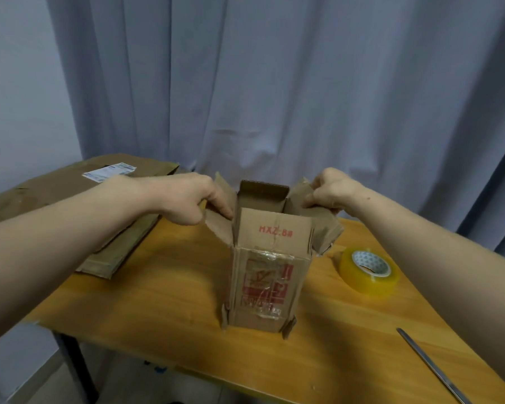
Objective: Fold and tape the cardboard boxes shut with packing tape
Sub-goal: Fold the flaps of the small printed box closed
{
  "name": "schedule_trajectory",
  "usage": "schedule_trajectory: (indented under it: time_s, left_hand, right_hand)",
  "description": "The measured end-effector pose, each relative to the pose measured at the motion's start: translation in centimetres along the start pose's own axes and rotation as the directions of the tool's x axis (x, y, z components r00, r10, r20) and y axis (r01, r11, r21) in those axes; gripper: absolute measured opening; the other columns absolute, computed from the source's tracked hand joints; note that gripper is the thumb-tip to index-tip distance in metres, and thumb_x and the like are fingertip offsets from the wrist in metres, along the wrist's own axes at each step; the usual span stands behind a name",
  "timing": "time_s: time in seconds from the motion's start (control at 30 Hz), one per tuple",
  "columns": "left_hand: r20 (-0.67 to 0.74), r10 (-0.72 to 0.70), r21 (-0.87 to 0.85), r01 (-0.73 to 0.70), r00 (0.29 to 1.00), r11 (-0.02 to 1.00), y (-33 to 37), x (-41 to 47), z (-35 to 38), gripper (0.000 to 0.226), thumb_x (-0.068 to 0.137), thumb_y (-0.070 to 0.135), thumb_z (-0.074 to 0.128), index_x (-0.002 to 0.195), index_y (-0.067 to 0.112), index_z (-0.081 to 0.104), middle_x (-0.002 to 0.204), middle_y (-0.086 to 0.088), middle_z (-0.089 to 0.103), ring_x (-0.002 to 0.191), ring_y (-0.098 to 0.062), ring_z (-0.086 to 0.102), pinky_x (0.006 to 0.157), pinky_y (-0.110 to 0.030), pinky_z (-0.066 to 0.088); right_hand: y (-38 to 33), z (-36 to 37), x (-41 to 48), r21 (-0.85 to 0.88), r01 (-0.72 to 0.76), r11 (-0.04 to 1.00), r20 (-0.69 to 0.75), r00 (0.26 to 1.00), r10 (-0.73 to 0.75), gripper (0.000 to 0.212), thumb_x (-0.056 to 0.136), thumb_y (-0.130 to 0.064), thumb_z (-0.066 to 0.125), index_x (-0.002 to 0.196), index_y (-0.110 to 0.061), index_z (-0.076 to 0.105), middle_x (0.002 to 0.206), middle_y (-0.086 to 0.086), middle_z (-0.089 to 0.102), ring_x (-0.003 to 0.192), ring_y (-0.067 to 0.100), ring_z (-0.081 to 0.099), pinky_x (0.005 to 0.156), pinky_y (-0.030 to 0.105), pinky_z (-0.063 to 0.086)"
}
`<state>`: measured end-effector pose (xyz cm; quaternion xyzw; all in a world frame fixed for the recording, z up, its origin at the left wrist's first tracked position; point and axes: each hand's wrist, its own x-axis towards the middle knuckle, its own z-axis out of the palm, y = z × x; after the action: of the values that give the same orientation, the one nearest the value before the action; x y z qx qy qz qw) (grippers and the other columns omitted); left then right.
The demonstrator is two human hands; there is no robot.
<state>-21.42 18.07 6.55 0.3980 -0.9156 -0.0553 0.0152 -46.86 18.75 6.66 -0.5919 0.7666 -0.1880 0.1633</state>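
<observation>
"How will that cardboard box handle?"

"Light, I'd judge, and rather limp. It is thin, worn card that will crease before it resists. My left hand pinches the left side flap, thumb and fingers curled round its edge. My right hand grips the right side flap the same way, fingers bunched on its ragged upper edge. I'd hold nearer the fold line, since the frayed tips look ready to tear."

"Where is it, and what does it look like?"

"It stands upright in the middle of the frame on the wooden table, top open, side flaps splayed outward. It is brown and scuffed, with red lettering on the near flap and a red printed panel under old, wrinkled clear tape on the front. Small flaps poke out at its base, so I doubt the bottom is neatly shut. The yellowish tape roll lies flat to its right, apart from it. Flattened cardboard sits at the upper left."
</observation>
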Motion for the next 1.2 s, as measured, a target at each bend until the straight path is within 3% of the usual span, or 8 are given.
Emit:
schedule_trajectory:
  time_s: [0.2, 0.27, 0.4, 0.5, 0.67, 0.8, 1.07, 1.2]
  left_hand:
    - [-0.050, -0.083, 0.084, 0.087, 0.995, 0.993, 5.4, -1.6, -0.8, 0.076, 0.070, 0.054, 0.028, 0.145, 0.041, 0.026, 0.153, 0.003, 0.031, 0.143, -0.016, 0.019, 0.114, -0.029, 0.007]
    - [-0.330, 0.182, 0.387, -0.043, 0.926, 0.921, 6.8, -1.5, 1.7, 0.071, 0.078, 0.060, 0.032, 0.143, 0.031, 0.038, 0.149, -0.005, 0.039, 0.142, -0.022, 0.027, 0.116, -0.039, 0.004]
    - [-0.383, 0.551, 0.597, -0.257, 0.741, 0.760, 7.6, -1.1, 6.9, 0.054, 0.078, 0.044, 0.069, 0.120, 0.012, 0.064, 0.123, -0.008, 0.065, 0.118, -0.023, 0.058, 0.110, -0.040, 0.024]
    - [-0.396, 0.512, 0.569, -0.234, 0.762, 0.788, 6.9, -1.0, 8.8, 0.051, 0.071, 0.030, 0.081, 0.116, 0.008, 0.067, 0.114, -0.008, 0.069, 0.104, -0.020, 0.067, 0.104, -0.042, 0.040]
    - [-0.454, 0.513, 0.580, -0.195, 0.728, 0.791, 6.2, -1.0, 9.4, 0.055, 0.062, 0.012, 0.084, 0.114, 0.004, 0.068, 0.108, -0.010, 0.071, 0.095, -0.019, 0.070, 0.100, -0.051, 0.038]
    - [-0.452, 0.498, 0.593, -0.168, 0.740, 0.788, 6.2, -1.1, 9.3, 0.059, 0.058, 0.010, 0.085, 0.114, 0.004, 0.068, 0.102, -0.009, 0.073, 0.089, -0.020, 0.072, 0.101, -0.060, 0.030]
    - [-0.531, 0.369, 0.579, 0.009, 0.763, 0.815, 6.2, -1.5, 8.8, 0.032, 0.070, 0.018, 0.079, 0.101, 0.018, 0.074, 0.111, -0.005, 0.070, 0.125, -0.031, 0.052, 0.108, -0.068, 0.002]
    - [-0.630, 0.138, 0.295, 0.071, 0.764, 0.953, 6.4, -1.6, 9.6, 0.031, 0.088, 0.043, 0.044, 0.084, 0.031, 0.072, 0.151, -0.010, 0.034, 0.142, -0.037, 0.014, 0.106, -0.072, 0.003]
  right_hand:
    - [-0.5, 0.3, -0.3, -0.010, 0.037, 0.999, -0.023, 0.999, -0.037, 0.050, 0.085, -0.003, 0.064, 0.131, 0.007, 0.047, 0.118, 0.029, 0.060, 0.090, 0.038, 0.066, 0.053, 0.031, 0.049]
    - [-0.6, 0.5, -0.4, 0.011, 0.039, 0.999, -0.009, 0.999, -0.039, 0.044, 0.083, -0.003, 0.063, 0.126, 0.004, 0.054, 0.108, 0.026, 0.065, 0.084, 0.035, 0.067, 0.054, 0.032, 0.052]
    - [-0.7, 0.5, -0.7, -0.022, 0.033, 0.999, -0.006, 0.999, -0.033, 0.043, 0.086, -0.005, 0.060, 0.128, 0.001, 0.052, 0.111, 0.025, 0.064, 0.085, 0.034, 0.066, 0.061, 0.034, 0.055]
    - [-0.2, 0.3, -0.5, -0.068, 0.055, 0.996, 0.002, 0.998, -0.055, 0.046, 0.088, -0.006, 0.058, 0.133, 0.000, 0.046, 0.107, 0.019, 0.060, 0.073, 0.025, 0.060, 0.050, 0.028, 0.049]
    - [0.2, -0.3, 0.1, -0.265, 0.170, 0.949, 0.090, 0.984, -0.151, 0.076, 0.089, -0.009, 0.058, 0.151, -0.007, 0.014, 0.155, 0.012, 0.025, 0.139, 0.026, 0.032, 0.105, 0.032, 0.038]
    - [-1.0, 0.0, 1.1, -0.601, 0.280, 0.748, 0.213, 0.959, -0.188, 0.079, 0.089, -0.010, 0.048, 0.152, -0.012, 0.000, 0.161, 0.007, 0.000, 0.148, 0.021, -0.004, 0.120, 0.041, 0.001]
    - [-4.1, 1.0, 2.0, -0.608, 0.384, 0.695, 0.348, 0.916, -0.201, 0.050, 0.092, -0.016, 0.041, 0.140, -0.029, 0.045, 0.141, -0.003, 0.049, 0.136, 0.020, 0.035, 0.115, 0.055, -0.008]
    - [-3.8, 1.8, 2.1, -0.510, 0.308, 0.803, 0.249, 0.947, -0.205, 0.038, 0.093, -0.027, 0.041, 0.119, -0.012, 0.063, 0.117, 0.008, 0.066, 0.114, 0.027, 0.052, 0.112, 0.058, 0.006]
